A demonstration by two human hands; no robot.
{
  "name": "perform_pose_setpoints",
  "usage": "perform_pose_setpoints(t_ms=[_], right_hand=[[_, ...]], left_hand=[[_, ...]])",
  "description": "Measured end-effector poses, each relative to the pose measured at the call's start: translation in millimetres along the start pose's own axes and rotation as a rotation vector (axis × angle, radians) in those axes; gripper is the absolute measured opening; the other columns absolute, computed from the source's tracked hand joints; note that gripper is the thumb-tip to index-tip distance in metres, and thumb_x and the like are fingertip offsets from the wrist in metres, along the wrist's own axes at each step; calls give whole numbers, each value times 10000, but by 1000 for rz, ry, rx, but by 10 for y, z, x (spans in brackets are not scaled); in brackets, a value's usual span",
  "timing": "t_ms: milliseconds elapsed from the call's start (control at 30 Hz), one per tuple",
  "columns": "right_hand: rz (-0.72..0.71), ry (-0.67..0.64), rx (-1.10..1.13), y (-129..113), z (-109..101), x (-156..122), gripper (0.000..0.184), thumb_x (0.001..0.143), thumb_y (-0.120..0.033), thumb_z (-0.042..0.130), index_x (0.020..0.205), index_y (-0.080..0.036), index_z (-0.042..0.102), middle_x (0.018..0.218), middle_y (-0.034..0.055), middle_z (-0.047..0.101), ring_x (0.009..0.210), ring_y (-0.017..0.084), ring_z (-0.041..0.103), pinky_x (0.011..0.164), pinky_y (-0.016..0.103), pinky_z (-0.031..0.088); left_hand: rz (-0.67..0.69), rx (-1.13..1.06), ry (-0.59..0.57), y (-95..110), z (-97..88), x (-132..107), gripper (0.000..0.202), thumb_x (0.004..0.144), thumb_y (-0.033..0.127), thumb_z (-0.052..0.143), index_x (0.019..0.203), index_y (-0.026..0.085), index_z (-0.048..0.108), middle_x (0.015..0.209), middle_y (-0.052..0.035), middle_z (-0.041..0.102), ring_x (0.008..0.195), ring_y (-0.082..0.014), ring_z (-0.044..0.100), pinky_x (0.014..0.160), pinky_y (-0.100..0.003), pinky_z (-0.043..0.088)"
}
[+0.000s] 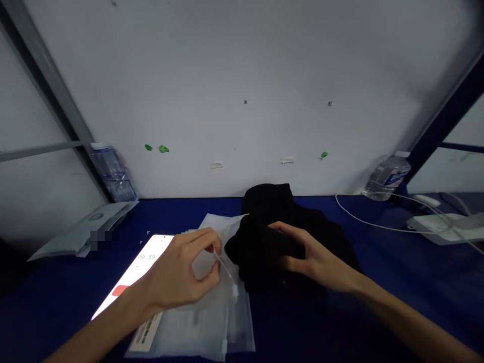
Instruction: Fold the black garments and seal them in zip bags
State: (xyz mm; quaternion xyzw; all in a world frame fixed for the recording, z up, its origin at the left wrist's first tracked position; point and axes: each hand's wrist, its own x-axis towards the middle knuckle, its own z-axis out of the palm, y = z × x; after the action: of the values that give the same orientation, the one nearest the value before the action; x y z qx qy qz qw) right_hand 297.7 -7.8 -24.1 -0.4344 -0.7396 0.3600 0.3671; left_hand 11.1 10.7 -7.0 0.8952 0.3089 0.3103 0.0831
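Observation:
My left hand (189, 267) pinches the edge of a frosted plastic zip bag (200, 327), near its slider. Other similar bags seem to lie beneath it, and a barcode label (146, 333) shows at the lower left. My right hand (310, 257) is wrapped round a bundle of black cloth (257, 252), thumb below and fingers above, right beside the bag's edge. More black fabric (313, 222) spreads behind that hand toward the wall. The kind of garment cannot be made out.
A lit phone (141, 267) showing a timer lies left of the bags. Flat packets (91, 227) and a plastic bottle (115, 174) are at the far left. On the right stand another bottle (387, 176), a white cable (378, 224) and a power strip (442, 229).

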Motion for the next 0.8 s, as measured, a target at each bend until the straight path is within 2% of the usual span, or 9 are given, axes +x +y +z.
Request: perform_pose_setpoints(t_ms=[167,333,600,800], right_hand=[[12,-118,-2,-60,74,-22,438,791,-222,707,1216,-313,656,1139,13,693,974,236,681,823,353,590],[11,-164,27,-99,126,0,384,792,-210,673,1167,-296,694,1115,16,708,1009,254,670,837,360,577],[-48,41,-28,-69,232,55,260,807,-184,654,1054,-257,620,962,-5,647,863,192,616,759,315,516],[26,162,157,-27,245,54,223,782,-207,660,1000,-247,678,975,7,669,920,213,629,820,355,508]], left_hand=[[5,-18,17,-4,0,-4,150,744,80,516,822,208,516,737,30,581,638,-131,547,608,-268,427],[44,-63,13,17,-8,-34,175,739,55,514,824,206,490,758,34,558,641,-116,519,593,-256,403],[98,-107,-82,24,15,-70,137,831,75,512,878,203,505,851,-7,569,758,-159,575,655,-297,453],[131,-137,-117,75,10,-74,148,820,69,500,888,199,525,861,-22,573,768,-172,585,656,-307,470]])
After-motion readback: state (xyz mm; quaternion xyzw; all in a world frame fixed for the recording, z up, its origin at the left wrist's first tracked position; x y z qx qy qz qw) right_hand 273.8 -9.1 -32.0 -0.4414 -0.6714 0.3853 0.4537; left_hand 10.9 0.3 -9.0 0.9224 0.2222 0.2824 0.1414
